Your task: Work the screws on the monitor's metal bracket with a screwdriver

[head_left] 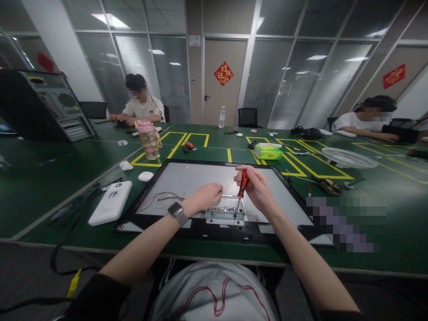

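Note:
A large flat display panel (194, 174) with a black frame lies on the table in front of me, its grey back upward. On its near part sits a metal bracket (214, 215) holding a small circuit board. My right hand (257, 186) grips an orange and black screwdriver (244, 182), held nearly upright with its shaft down at the bracket's right end. My left hand (205, 197) is bent over the bracket's far left side, fingers together; their tips and anything between them are hidden. Thin wires (163, 194) run left from the bracket across the panel.
A white power bank (112, 203) and a white mouse (146, 176) lie left of the panel. Beyond are a pink-lidded bottle (149, 140), a green tissue pack (268, 151) and a round white fan grille (349, 158). Two people sit across the table; a computer case (50, 107) stands left.

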Demonstrator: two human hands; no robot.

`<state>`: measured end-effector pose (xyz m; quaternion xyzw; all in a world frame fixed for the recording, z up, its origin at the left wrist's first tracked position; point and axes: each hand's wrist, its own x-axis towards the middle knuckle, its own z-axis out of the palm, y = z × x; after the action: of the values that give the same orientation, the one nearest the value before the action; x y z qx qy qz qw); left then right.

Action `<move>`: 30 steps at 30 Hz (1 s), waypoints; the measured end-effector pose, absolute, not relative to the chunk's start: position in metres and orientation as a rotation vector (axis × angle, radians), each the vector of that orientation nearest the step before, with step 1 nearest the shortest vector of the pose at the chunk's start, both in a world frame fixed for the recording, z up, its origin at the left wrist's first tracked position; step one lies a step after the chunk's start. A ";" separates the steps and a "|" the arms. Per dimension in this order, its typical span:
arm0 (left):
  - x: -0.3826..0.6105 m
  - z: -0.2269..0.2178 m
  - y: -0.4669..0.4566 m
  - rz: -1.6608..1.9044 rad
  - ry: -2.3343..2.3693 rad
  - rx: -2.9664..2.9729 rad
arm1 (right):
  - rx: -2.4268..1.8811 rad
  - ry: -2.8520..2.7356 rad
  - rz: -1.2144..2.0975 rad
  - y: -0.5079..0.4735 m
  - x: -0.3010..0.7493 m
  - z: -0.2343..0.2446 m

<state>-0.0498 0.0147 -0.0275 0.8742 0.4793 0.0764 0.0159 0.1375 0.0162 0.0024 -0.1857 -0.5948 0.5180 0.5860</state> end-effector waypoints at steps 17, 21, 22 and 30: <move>-0.051 -0.029 0.015 0.308 1.476 2.660 | -0.380 -1.414 1.396 0.009 0.136 0.004; -0.050 -0.029 0.015 0.296 1.488 2.670 | -0.375 -1.403 1.376 0.011 0.136 0.002; -0.051 -0.029 0.015 0.288 1.485 2.674 | -0.395 -1.418 1.322 0.012 0.136 0.001; -0.051 -0.031 0.017 0.310 1.484 2.690 | -0.404 -1.450 1.296 0.012 0.137 0.001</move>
<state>-0.0508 0.0166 -0.0315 0.8709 0.4804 0.1003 0.0271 0.1369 0.0120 0.0008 -0.1706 -0.6116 0.5464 0.5461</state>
